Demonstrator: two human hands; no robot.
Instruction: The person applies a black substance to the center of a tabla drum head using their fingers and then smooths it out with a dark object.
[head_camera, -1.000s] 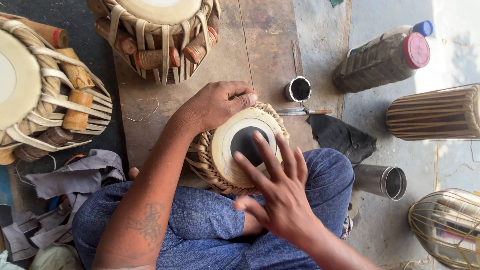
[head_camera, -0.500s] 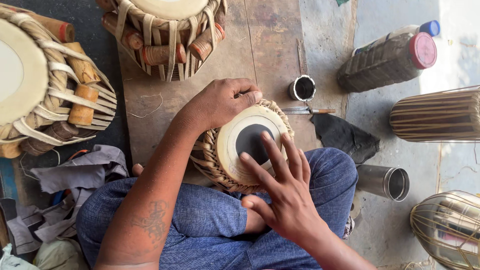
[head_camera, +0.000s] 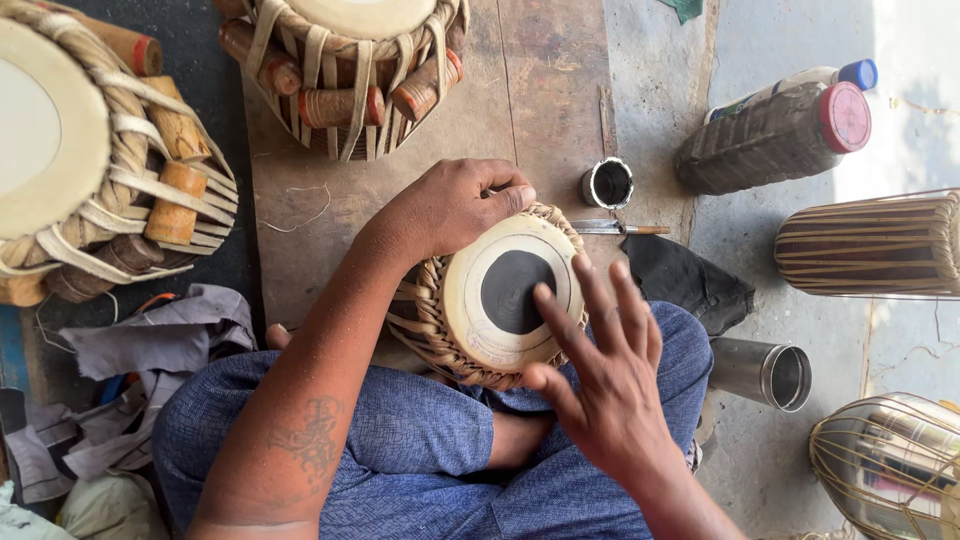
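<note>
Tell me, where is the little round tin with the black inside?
In the head view, the small tin stands on the wooden board, right of the left hand and just above the small drum.

drum head (head_camera: 510, 292): cream, black centre | trousers (head_camera: 420, 440): blue | bottle cap (head_camera: 845, 117): red

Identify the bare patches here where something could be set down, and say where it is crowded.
Free: the wooden board between the small drum and the upper drum; the concrete floor between the striped drum shell and steel cup. Crowded: around the small tin.
</note>
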